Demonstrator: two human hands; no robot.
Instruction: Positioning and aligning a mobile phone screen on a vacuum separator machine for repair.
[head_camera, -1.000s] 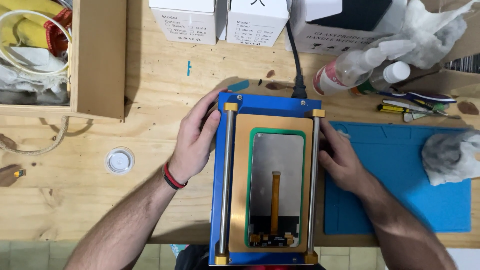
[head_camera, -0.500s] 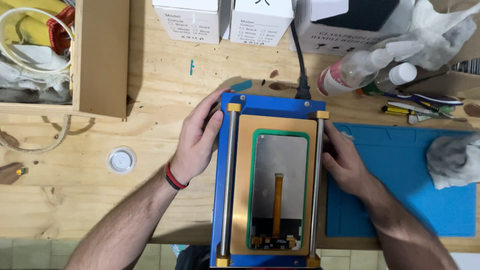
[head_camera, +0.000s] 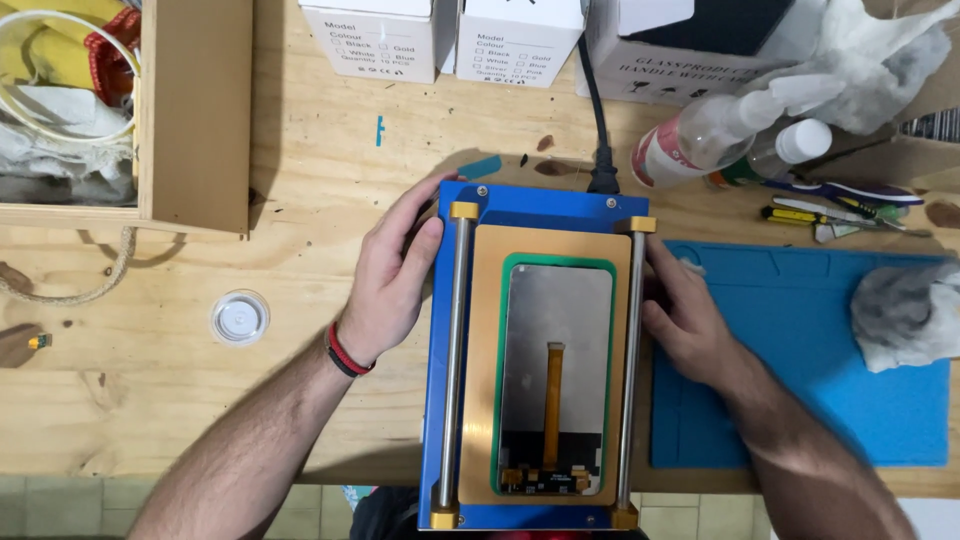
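head view: blue heating plate (head_camera: 530, 205), phone screen (head_camera: 556, 370) on top; left hand (head_camera: 392, 275), right hand (head_camera: 685, 315) fingers flat against sides.

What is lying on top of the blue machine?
On the blue machine lies a tan plate with a green frame holding a phone screen and its orange ribbon. What is beneath the plate is hidden.

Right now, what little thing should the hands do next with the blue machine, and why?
Probably hold it steady and square it up: the left hand and right hand already press both sides of the blue machine, which overhangs the wooden table's near edge.
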